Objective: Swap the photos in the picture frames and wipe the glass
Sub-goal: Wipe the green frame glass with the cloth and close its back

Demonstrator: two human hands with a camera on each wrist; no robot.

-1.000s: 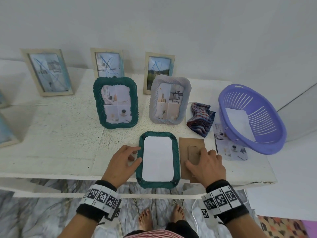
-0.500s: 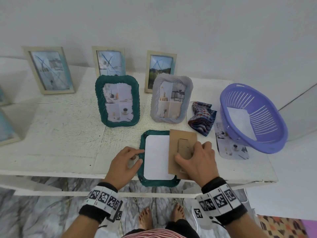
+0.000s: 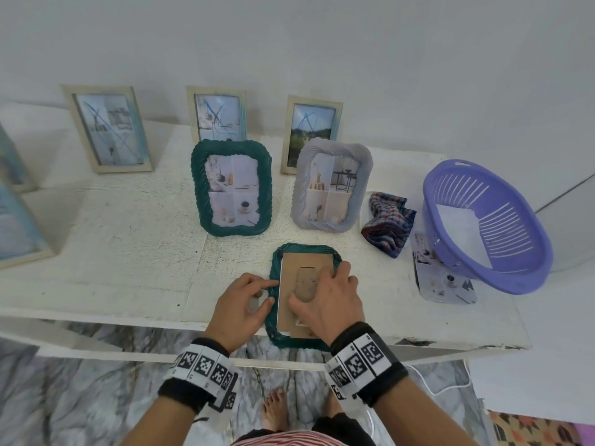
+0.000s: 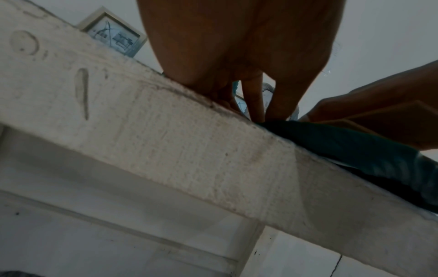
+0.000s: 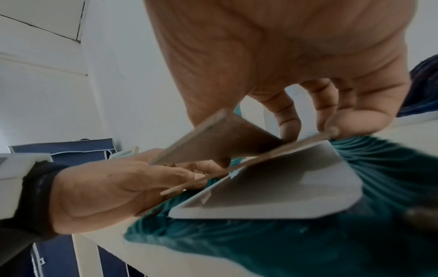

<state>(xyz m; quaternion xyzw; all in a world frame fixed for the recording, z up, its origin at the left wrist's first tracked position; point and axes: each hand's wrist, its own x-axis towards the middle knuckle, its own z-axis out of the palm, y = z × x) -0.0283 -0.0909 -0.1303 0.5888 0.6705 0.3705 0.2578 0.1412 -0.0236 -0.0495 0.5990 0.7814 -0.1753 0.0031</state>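
A green frame (image 3: 283,341) lies face down at the table's front edge, overhanging it a little. A white photo back (image 5: 284,187) fills its opening. My right hand (image 3: 328,304) grips the brown backing board (image 3: 302,265) by its far edge and stand flap (image 5: 213,144). The board is held tilted over the photo back and covers most of it. My left hand (image 3: 244,304) rests beside the frame, with index finger and thumb touching its left rim. The frame's glass is hidden underneath.
A second green frame (image 3: 231,191) and a grey frame (image 3: 331,188) stand behind. To the right are a checked cloth (image 3: 388,223), a loose photo (image 3: 444,284) and a purple basket (image 3: 489,278). Wooden frames (image 3: 109,130) line the back wall.
My right hand has carried the backing board from the table right of the frame leftward over the white photo back. The left hand has stayed at the frame's left rim.
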